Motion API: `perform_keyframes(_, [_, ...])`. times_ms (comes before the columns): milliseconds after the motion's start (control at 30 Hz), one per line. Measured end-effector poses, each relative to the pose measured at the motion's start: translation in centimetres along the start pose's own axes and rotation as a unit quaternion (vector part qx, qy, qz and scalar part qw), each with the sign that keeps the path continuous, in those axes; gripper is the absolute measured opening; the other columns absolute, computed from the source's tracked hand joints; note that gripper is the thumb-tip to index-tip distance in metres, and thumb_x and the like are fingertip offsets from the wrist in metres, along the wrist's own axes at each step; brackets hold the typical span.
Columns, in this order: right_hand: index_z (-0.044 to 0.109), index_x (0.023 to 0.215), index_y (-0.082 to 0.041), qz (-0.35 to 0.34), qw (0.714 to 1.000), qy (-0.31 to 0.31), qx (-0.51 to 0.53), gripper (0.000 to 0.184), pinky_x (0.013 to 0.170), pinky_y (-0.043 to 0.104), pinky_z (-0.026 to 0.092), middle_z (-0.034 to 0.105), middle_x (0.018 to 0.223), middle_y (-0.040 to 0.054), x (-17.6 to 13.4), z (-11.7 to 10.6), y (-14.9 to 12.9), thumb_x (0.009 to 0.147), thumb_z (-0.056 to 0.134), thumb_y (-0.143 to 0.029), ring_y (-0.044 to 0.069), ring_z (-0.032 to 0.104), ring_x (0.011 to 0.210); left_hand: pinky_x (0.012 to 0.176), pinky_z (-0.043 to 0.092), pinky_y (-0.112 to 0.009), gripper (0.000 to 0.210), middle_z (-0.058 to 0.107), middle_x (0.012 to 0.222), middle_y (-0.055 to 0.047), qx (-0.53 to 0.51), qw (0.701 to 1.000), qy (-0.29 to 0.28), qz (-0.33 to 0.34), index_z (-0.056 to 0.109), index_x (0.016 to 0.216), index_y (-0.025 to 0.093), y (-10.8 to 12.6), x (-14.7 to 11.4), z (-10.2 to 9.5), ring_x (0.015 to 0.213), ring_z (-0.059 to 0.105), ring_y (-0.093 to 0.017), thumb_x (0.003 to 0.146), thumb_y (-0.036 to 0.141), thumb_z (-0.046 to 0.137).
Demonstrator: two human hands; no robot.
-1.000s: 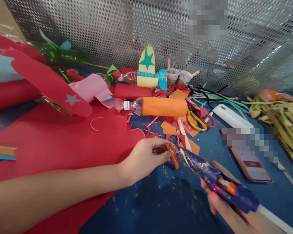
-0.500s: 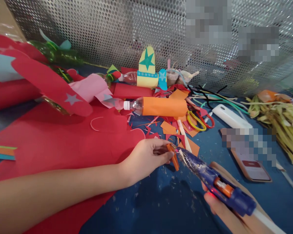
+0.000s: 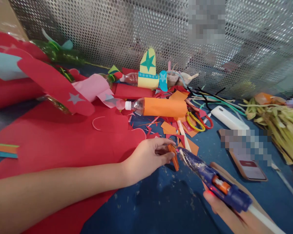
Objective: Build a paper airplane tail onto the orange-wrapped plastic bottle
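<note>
Between the thumb and fingers of my left hand [image 3: 148,157] is a small folded orange paper strip [image 3: 174,159], held above the blue tabletop. My right hand [image 3: 224,206] is wrapped round a dark blue hot glue gun [image 3: 205,172], with a white glue stick [image 3: 266,221] coming out of its rear end and a small red light glowing near my thumb. The gun's nozzle, stringy with dried glue, points at the strip and is close to it; whether they touch I cannot tell. Beyond my left hand lies a bottle wrapped in orange paper [image 3: 164,107], with a white cap.
Large red sheets [image 3: 63,139] spread under my left forearm. Yellow-and-red scissors [image 3: 196,121], orange and red paper scraps [image 3: 169,127], a phone [image 3: 245,156] and a white device [image 3: 229,117] lie around. Decorated bottles, including one with a yellow star panel [image 3: 147,65], stand before a perforated metal screen [image 3: 107,32].
The camera view has shifted slightly. My hands, the orange strip and the glue gun keep nearly the same positions relative to one another.
</note>
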State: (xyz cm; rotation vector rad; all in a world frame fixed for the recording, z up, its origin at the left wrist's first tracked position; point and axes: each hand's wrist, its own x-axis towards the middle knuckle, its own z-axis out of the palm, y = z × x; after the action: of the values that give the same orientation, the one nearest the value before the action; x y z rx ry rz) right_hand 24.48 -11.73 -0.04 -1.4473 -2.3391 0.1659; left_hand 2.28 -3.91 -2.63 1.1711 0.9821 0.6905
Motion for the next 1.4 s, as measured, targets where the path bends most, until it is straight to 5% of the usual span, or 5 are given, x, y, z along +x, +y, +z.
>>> perform_keyframes(467, [0.061,0.113,-0.022,0.008,1.000,0.001,-0.017,0.035,0.084,0.034,0.057,0.069,0.111,0.0096,-0.2,-0.4,-0.6,0.080,0.061,-0.033,0.031,0.062,0.107,0.065,0.051,-0.023,0.012,0.062,0.070,0.004,-0.021,1.000,-0.014,0.019,0.053,0.087,0.020,-0.4,0.1,0.0,0.070,0.064,-0.012,0.078,0.018,0.062])
perform_keyframes(833, [0.061,0.111,-0.024,-0.001,1.000,0.019,-0.014,0.030,0.078,0.034,0.060,0.073,0.094,0.0071,-0.4,-0.5,-1.0,0.085,0.053,-0.038,0.030,0.067,0.099,0.059,0.049,-0.022,0.014,0.061,0.069,0.004,-0.018,1.000,-0.003,0.017,0.053,0.086,0.020,-0.6,0.2,0.3,0.070,0.063,-0.013,0.076,0.013,0.060])
perform_keyframes(1400, [0.065,0.105,-0.024,0.000,1.000,-0.009,-0.016,0.025,0.084,0.033,0.057,0.071,0.104,0.0080,-0.6,-0.7,-1.1,0.082,0.057,-0.030,0.029,0.064,0.104,0.060,0.048,-0.020,0.019,0.061,0.069,0.005,-0.031,0.999,-0.006,0.017,0.048,0.089,0.022,-0.7,0.2,0.3,0.070,0.063,-0.012,0.077,0.014,0.060])
